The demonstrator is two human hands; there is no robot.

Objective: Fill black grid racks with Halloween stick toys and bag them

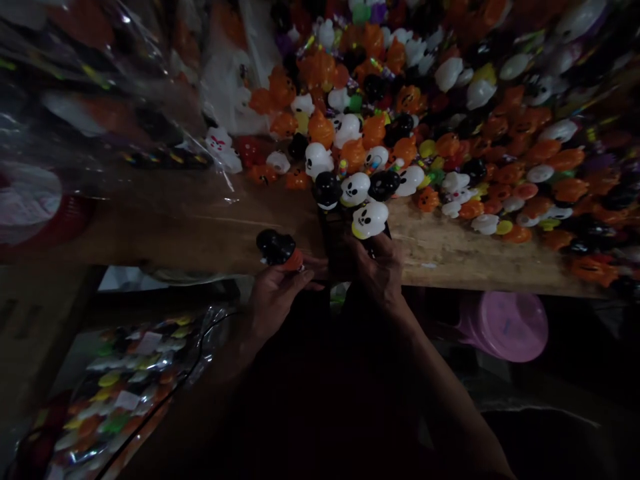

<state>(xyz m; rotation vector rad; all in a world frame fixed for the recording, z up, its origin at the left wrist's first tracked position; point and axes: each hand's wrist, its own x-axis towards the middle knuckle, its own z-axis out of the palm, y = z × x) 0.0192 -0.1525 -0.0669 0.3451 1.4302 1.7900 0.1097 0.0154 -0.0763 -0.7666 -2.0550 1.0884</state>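
While your left hand (274,298) grips a black-orange toy (277,247) left of the dark rack (339,250), your right hand (383,275) meets a white skull toy (371,219) at the rack, grip unclear; white labels (149,343) below-left of rack unreadable.

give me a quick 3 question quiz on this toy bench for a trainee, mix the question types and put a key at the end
1. Which hand holds the black-topped toy?
2. True or false: the pink container is below the level of the wooden bench, on the person's right.
3. Multiple choice: what colour shows along the lower edge of the white-faced toy at the fingers of the right hand?
a) blue
b) yellow
c) red

Key:
1. The left hand.
2. True.
3. b) yellow.
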